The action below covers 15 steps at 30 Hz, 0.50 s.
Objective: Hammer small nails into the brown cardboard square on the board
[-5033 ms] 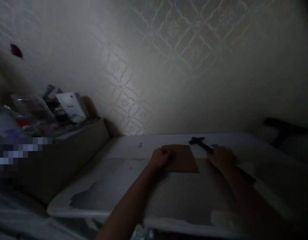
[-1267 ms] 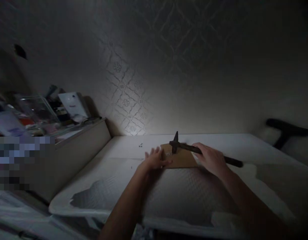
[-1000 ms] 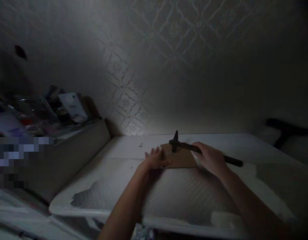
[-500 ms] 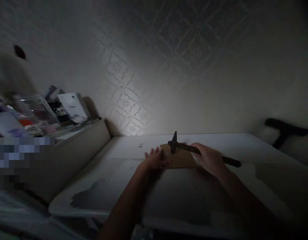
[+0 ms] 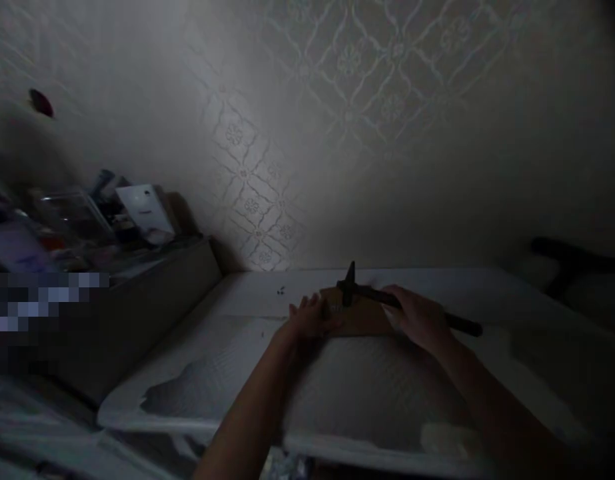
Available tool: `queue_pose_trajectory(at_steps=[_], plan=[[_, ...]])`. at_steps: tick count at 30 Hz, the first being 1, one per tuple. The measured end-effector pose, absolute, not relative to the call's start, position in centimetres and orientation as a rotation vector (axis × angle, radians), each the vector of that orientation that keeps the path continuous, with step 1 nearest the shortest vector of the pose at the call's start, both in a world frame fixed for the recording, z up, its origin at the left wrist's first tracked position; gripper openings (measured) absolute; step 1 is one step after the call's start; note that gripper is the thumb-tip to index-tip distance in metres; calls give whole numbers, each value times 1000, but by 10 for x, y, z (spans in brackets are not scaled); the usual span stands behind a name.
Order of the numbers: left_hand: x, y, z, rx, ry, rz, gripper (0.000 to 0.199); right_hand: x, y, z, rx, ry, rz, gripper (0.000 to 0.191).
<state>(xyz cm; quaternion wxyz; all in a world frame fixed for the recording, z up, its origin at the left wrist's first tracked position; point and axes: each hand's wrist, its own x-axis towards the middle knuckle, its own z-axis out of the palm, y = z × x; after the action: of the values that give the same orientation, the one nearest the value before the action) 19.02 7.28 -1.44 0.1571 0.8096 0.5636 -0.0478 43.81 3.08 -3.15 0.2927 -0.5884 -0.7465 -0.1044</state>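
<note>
A brown flat board [image 5: 364, 321] lies on the white table [image 5: 227, 373]. My left hand [image 5: 307, 319] rests on the board's left edge with its fingers spread. Close to its fingertips, small pale marks or pieces show on the board, too small to make out. My right hand [image 5: 420, 317] is wrapped round the dark handle of a hammer [image 5: 348, 285]. The hammer's head hangs over the upper left part of the board, and the handle's end sticks out to the right of the hand.
Several tiny dark pieces [image 5: 280, 291] lie on the table left of the board. A cabinet [image 5: 162, 293] at the left bears a white box [image 5: 144, 210] and a clear case [image 5: 77, 213]. A dark object [image 5: 572, 260] stands at the right edge.
The lighting has shifted, with the cabinet and the right side of the wall darker. Both hands and the hammer are almost where they were.
</note>
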Motion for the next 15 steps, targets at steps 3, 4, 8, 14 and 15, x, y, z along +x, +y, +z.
queue_pose_trajectory(at_steps=[3, 4, 8, 14, 15], plan=[[190, 73, -15, 2317, 1617, -126, 93, 437, 30, -31, -1557, -1996, -267, 25], [191, 73, -15, 2320, 1615, -130, 92, 437, 30, -31, -1555, -1988, -271, 26], [190, 72, -13, 2317, 1606, -154, 93, 437, 31, -32, -1556, -1969, -273, 28], [190, 73, -14, 2303, 1609, -131, 94, 438, 31, -33, -1573, -1992, -243, 25], [190, 73, -14, 2302, 1607, -135, 94, 438, 31, -32, -1586, -1977, -253, 26]])
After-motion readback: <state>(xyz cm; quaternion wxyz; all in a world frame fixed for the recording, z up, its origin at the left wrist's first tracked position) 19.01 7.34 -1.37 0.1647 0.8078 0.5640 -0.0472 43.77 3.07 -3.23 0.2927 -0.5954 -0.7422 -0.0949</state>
